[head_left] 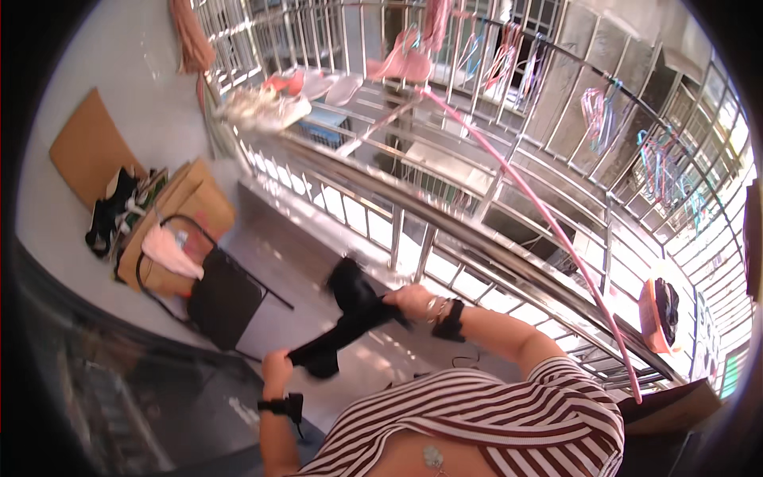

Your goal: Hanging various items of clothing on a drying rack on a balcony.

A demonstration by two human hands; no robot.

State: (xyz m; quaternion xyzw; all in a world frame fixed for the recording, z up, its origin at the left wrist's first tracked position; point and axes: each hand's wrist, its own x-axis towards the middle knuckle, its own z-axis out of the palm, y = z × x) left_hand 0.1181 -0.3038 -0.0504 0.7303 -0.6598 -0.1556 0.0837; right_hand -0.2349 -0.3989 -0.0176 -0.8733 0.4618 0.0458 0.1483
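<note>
Both hands point(277, 369) point(412, 302) hold limp black fabric point(359, 319) above smooth grey floor point(274, 242).

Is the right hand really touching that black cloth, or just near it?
Touching: the head view shows the right hand pinching the black cloth near its right end, with no gap between fingers and fabric.
</note>
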